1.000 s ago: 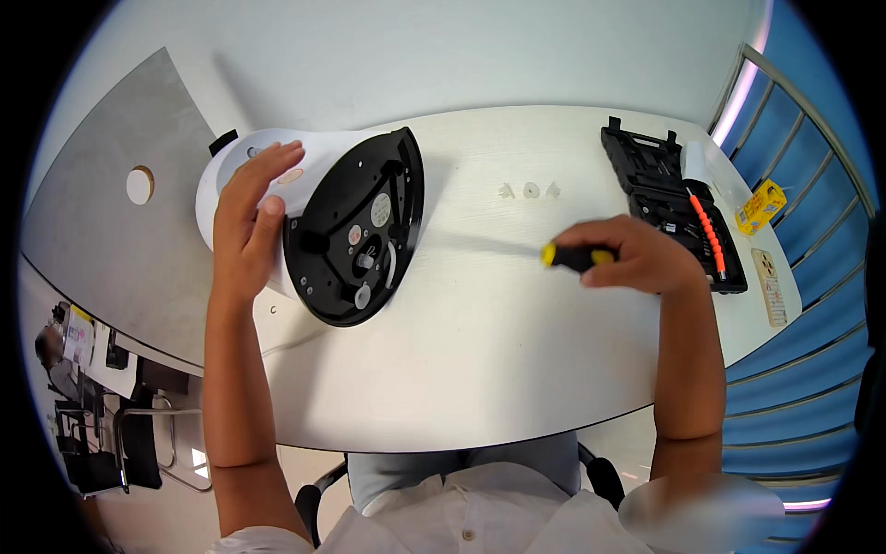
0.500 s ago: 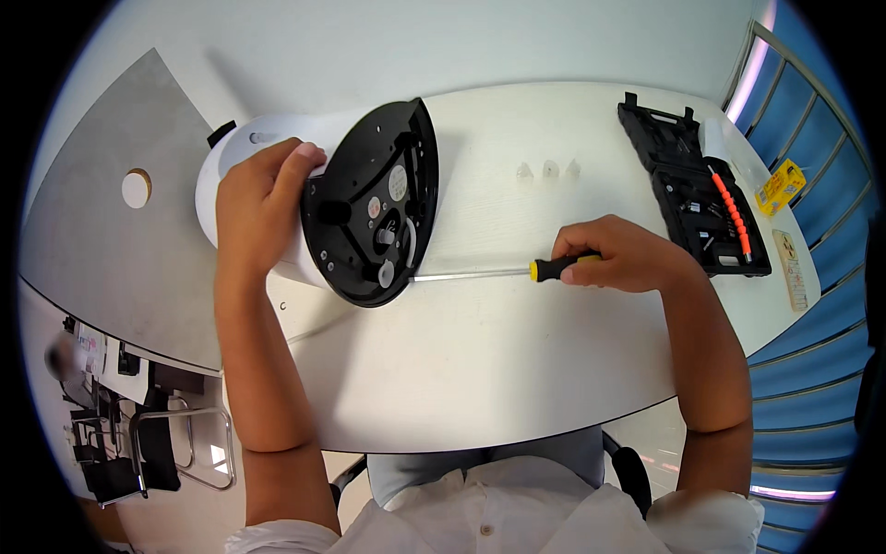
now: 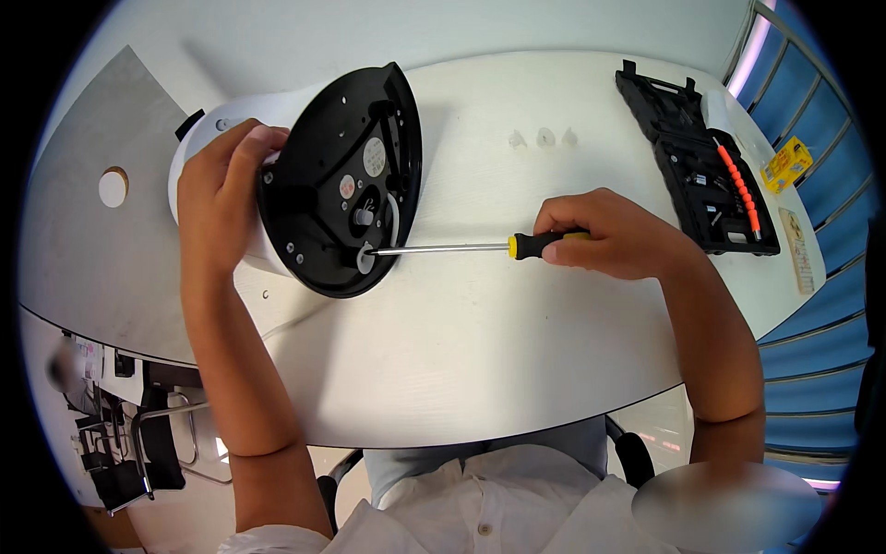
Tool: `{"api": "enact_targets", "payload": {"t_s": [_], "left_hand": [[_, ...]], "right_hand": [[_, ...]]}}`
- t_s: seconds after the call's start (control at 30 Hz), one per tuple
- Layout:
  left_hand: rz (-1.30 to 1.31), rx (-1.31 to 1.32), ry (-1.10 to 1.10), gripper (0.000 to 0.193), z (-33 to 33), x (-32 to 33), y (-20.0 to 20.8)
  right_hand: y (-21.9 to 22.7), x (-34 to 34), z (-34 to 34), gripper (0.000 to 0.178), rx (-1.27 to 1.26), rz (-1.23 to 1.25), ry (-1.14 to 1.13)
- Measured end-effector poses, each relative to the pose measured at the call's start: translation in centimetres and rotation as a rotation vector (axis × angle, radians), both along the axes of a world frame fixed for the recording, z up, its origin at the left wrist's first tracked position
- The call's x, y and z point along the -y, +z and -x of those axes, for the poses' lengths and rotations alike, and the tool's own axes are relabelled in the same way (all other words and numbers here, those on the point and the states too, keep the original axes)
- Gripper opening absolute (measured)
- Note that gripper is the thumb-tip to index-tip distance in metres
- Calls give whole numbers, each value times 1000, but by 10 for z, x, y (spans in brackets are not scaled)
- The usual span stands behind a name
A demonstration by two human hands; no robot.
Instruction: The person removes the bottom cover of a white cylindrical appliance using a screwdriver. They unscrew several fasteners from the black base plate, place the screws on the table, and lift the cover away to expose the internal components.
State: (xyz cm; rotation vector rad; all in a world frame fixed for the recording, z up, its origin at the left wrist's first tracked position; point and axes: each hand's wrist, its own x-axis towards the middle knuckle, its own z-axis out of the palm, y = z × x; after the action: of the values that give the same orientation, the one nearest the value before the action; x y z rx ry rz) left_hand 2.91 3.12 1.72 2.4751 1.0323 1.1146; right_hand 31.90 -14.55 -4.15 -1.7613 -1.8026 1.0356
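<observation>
A white appliance (image 3: 288,109) lies on its side at the left of the table, its black underside (image 3: 318,148) turned toward the right. My left hand (image 3: 221,189) grips the body beside the rim of that underside, thumb on top. In my right hand (image 3: 616,235) is a screwdriver (image 3: 452,247) with a black and yellow handle and a long metal shaft, held level and pointing left. Its tip meets a pale round cap (image 3: 366,264) near the lower edge of the underside; whether it sits in a screw head, I cannot tell.
Three small clear plastic pieces (image 3: 545,138) lie toward the back of the white table (image 3: 480,360). At the right are an open black tool case (image 3: 706,198) with an orange flexible shaft (image 3: 736,187), a yellow box (image 3: 787,164) and a railing (image 3: 803,342). A grey table (image 3: 101,268) adjoins at left.
The screwdriver tip has moved from the outer edge of the underside onto the pale round cap. The underside now faces me slightly more, and the whole view has shifted a little.
</observation>
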Motion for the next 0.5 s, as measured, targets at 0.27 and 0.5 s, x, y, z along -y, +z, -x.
{"api": "enact_targets", "payload": {"t_s": [0.27,0.5], "left_hand": [[21,32,-1,42,0,1,0],[28,29,-25,42,-1,2,2]], "right_hand": [[-5,-3,4,18,26,12,17],[-8,-2,5,19,17,-4,20]]}}
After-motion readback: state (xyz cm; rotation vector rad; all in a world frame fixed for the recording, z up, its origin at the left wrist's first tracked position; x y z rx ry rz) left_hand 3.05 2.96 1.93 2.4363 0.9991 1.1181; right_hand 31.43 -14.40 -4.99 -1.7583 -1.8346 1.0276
